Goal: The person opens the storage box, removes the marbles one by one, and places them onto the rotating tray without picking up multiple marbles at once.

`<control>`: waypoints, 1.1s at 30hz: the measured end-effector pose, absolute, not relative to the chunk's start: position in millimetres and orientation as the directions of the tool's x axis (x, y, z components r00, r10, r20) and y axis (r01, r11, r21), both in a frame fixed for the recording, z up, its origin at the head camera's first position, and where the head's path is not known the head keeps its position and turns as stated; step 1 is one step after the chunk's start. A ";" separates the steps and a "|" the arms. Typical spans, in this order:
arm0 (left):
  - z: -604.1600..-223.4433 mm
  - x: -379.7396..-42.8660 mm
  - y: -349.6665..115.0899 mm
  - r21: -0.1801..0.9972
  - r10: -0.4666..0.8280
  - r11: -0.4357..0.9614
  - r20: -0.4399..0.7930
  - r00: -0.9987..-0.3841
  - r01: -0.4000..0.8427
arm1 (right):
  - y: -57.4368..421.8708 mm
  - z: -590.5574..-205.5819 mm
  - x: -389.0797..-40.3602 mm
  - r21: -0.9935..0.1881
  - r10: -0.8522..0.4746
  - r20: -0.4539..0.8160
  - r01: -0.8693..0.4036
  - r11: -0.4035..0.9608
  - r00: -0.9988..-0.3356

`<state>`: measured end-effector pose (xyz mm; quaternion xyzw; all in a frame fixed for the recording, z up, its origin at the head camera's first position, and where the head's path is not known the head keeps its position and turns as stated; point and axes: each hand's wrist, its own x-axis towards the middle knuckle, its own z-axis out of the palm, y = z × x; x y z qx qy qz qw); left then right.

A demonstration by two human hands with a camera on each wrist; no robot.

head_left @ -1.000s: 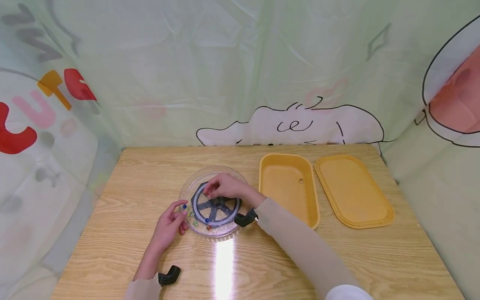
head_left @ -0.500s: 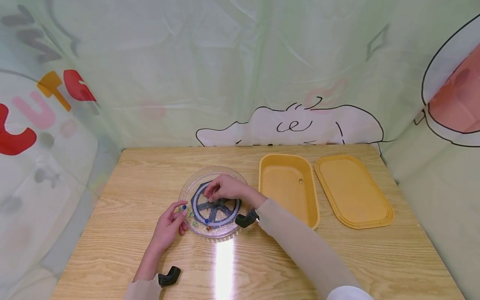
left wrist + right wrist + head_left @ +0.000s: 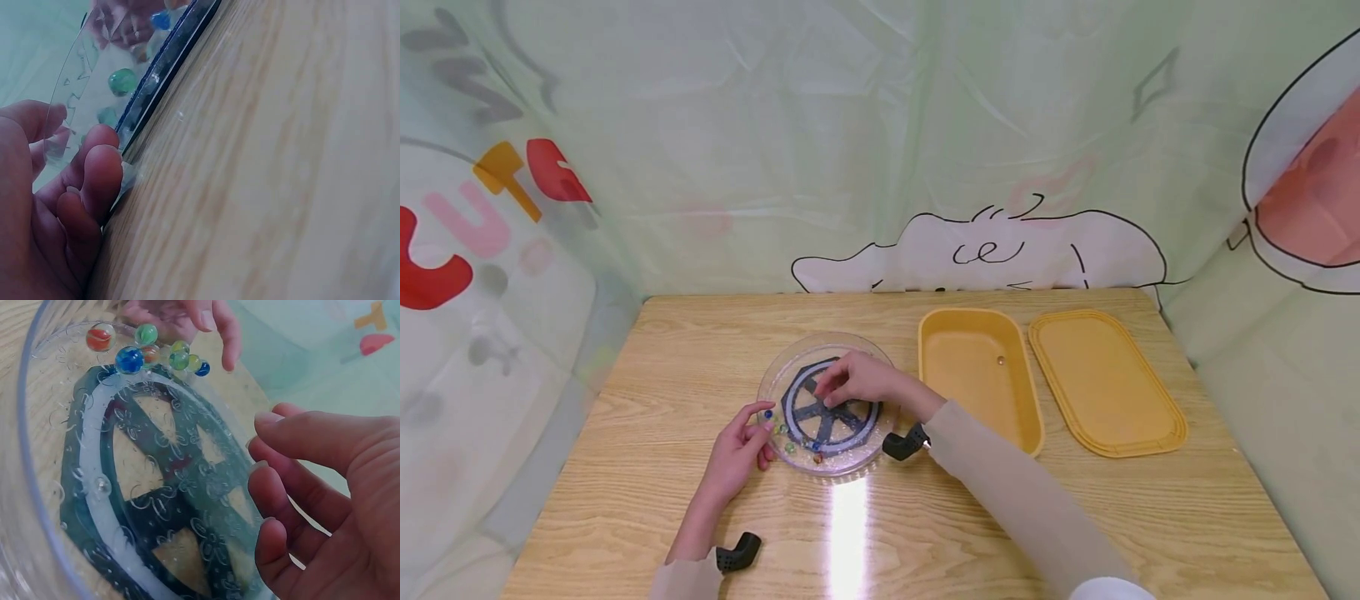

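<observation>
A clear round dish (image 3: 850,467) stands on the table, with a dark spoked wheel shape (image 3: 824,427) showing at its floor; whether that lies inside or beneath, I cannot tell. Several glass marbles, among them a blue marble (image 3: 130,360) and an orange-red marble (image 3: 100,337), sit together along the near-left side of the dish. My left hand (image 3: 737,454) holds the dish's left rim between thumb and fingers, close to a green marble (image 3: 122,82). Above the dish's middle hovers my right hand (image 3: 863,379), fingers loosely bent and nothing visible between them.
Right of the dish stands a yellow plastic tub (image 3: 1030,400) with one small marble (image 3: 1001,361) inside. Beyond it lies a flat yellow lid (image 3: 1108,383). A printed curtain (image 3: 737,150) hangs behind the wooden table (image 3: 685,333).
My right hand first pinched a small thing over the dish, then let it go; now the hand has drawn slightly right. The near blue marble has shifted a little. My left hand stays put.
</observation>
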<state>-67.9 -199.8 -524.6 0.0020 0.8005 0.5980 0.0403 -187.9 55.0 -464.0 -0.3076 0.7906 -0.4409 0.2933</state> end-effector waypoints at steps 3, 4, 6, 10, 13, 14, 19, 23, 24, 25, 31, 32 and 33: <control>-524.7 -67.6 -200.1 0.955 0.049 0.294 -0.062 -0.997 -0.045 | 57.2 -458.6 -186.2 -0.879 -0.747 -0.185 -0.232 0.416 -0.638; -525.0 -67.6 -200.0 0.954 0.048 0.296 -0.063 -0.997 -0.046 | 58.4 -456.2 -185.4 -0.881 -0.746 -0.183 -0.229 0.413 -0.640; -525.1 -67.6 -199.8 0.953 0.046 0.299 -0.063 -0.997 -0.046 | 61.9 -452.3 -184.5 -0.883 -0.746 -0.172 -0.235 0.406 -0.644; -525.3 -67.8 -200.1 0.954 0.046 0.294 -0.065 -0.997 -0.048 | 71.3 -445.6 -184.0 -0.882 -0.746 -0.137 -0.262 0.391 -0.651; -520.2 -67.4 -198.8 0.956 0.045 0.286 -0.083 -0.996 -0.067 | 80.1 -440.5 -183.7 -0.881 -0.748 -0.117 -0.279 0.382 -0.654; -519.8 -67.2 -198.8 0.957 0.046 0.283 -0.084 -0.995 -0.068 | 83.5 -438.7 -183.7 -0.883 -0.745 -0.117 -0.274 0.381 -0.656; -524.2 -67.6 -199.8 0.959 0.049 0.277 -0.076 -0.996 -0.060 | 103.7 -431.2 -184.2 -0.896 -0.740 -0.126 -0.244 0.371 -0.660; -526.4 -68.2 -200.5 0.960 0.047 0.273 -0.072 -0.996 -0.056 | 123.0 -429.4 -186.3 -0.906 -0.729 -0.128 -0.219 0.362 -0.672; -526.9 -68.3 -200.5 0.960 0.045 0.273 -0.071 -0.996 -0.056 | 128.0 -429.6 -186.9 -0.910 -0.723 -0.131 -0.208 0.360 -0.678; -527.2 -68.5 -200.6 0.960 0.043 0.275 -0.070 -0.997 -0.055 | 133.0 -430.1 -187.4 -0.911 -0.718 -0.129 -0.204 0.358 -0.684; -526.9 -68.7 -200.7 0.957 0.035 0.285 -0.070 -0.997 -0.057 | 162.1 -432.5 -189.7 -0.926 -0.687 -0.124 -0.164 0.339 -0.716; -526.6 -68.7 -200.8 0.957 0.036 0.285 -0.072 -0.997 -0.059 | 166.7 -432.5 -190.0 -0.930 -0.682 -0.127 -0.153 0.335 -0.720; -526.1 -68.7 -200.9 0.956 0.038 0.286 -0.074 -0.997 -0.060 | 170.9 -432.7 -190.1 -0.931 -0.680 -0.126 -0.150 0.332 -0.723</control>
